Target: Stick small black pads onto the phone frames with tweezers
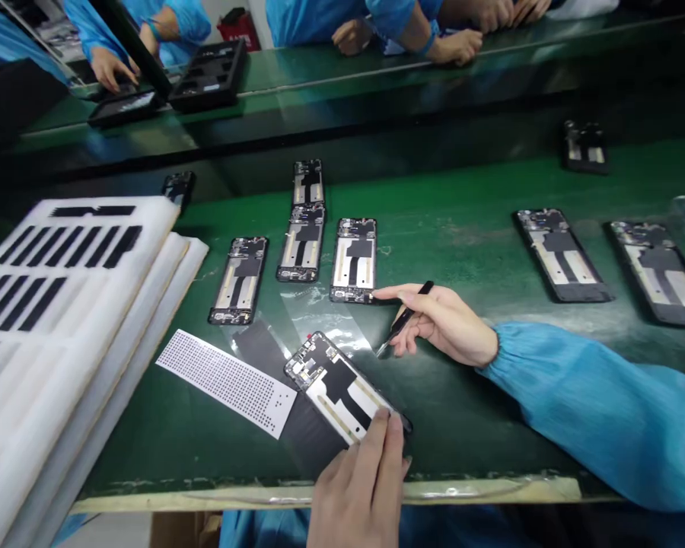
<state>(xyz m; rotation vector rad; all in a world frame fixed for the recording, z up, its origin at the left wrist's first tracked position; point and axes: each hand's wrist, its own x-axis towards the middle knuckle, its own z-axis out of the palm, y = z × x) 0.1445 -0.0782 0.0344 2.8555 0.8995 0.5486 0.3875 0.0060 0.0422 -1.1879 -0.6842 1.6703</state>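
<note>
My left hand (359, 476) grips the lower end of an opened phone (325, 373), its fingers lying over the phone's bottom part. This phone lies tilted near the table's front edge, partly over a dark sheet (262, 354). Tweezers (403, 323) are held in my right hand (439, 323), with the tips pointing down and left. My right index finger is stretched out to the bottom right corner of another opened phone (354, 262) and appears to touch it. A white sheet of small dark dots (225, 380) lies left of the gripped phone.
White foam trays (85, 335) with black strips are stacked at left. More opened phones (240, 278) lie around the green table (445, 213), including phones (559, 255) at right. Across the raised ledge, co-workers' hands (457, 47) and a black tray (208, 72) show.
</note>
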